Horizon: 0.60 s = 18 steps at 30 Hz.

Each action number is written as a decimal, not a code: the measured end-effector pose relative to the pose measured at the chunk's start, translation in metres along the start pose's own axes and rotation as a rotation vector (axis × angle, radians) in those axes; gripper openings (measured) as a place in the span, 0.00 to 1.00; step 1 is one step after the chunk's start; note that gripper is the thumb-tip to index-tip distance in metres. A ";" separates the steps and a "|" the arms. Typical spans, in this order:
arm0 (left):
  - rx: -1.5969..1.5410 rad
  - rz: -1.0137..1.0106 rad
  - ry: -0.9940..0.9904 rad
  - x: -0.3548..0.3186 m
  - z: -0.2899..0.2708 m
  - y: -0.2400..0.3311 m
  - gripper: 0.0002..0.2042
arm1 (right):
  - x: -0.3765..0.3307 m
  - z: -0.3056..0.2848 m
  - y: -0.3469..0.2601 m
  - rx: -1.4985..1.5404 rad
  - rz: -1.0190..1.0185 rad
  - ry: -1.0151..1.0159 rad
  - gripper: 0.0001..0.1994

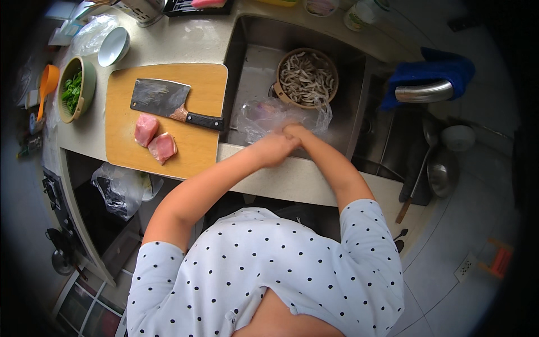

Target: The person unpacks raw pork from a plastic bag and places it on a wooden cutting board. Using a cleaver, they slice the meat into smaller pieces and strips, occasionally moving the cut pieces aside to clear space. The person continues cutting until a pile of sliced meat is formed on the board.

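Note:
My left hand (273,149) and my right hand (293,132) are pressed together over the near edge of the steel sink (252,78), blurred by motion. Right beyond them lies a crumpled clear plastic bag (264,115) in the sink; whether either hand grips it I cannot tell. A brown basket of pale thin strips (306,77) stands in the sink behind the bag. To the left, a wooden cutting board (196,151) carries two pink pieces of raw meat (154,138) and a cleaver (165,101) with a dark handle.
A green bowl of chopped greens (76,90), a white bowl (113,46) and an orange spoon (48,81) sit left of the board. A curved tap (424,91) with a blue cloth (435,70) is on the right, above a ladle (418,177) and pots. A plastic bag (119,190) hangs below the counter.

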<state>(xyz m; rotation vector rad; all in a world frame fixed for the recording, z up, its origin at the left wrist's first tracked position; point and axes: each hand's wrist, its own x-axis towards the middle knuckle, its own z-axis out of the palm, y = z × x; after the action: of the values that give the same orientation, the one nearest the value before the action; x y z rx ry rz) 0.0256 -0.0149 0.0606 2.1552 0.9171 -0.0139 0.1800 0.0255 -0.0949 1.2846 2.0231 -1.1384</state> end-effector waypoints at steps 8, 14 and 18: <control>0.338 -0.363 0.598 0.017 0.016 -0.060 0.30 | 0.010 0.012 0.004 -0.025 0.083 0.000 0.16; -0.447 -0.689 0.207 0.014 0.033 -0.087 0.13 | -0.003 -0.009 -0.010 0.056 0.061 0.008 0.16; -0.831 -0.566 0.441 0.012 -0.020 -0.068 0.11 | 0.033 0.047 0.035 0.236 -0.020 0.281 0.16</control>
<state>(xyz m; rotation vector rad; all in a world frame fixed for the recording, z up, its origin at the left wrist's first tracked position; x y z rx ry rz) -0.0129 0.0354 0.0265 1.1025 1.4428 0.4908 0.1955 0.0090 -0.1585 1.6225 2.1512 -1.2986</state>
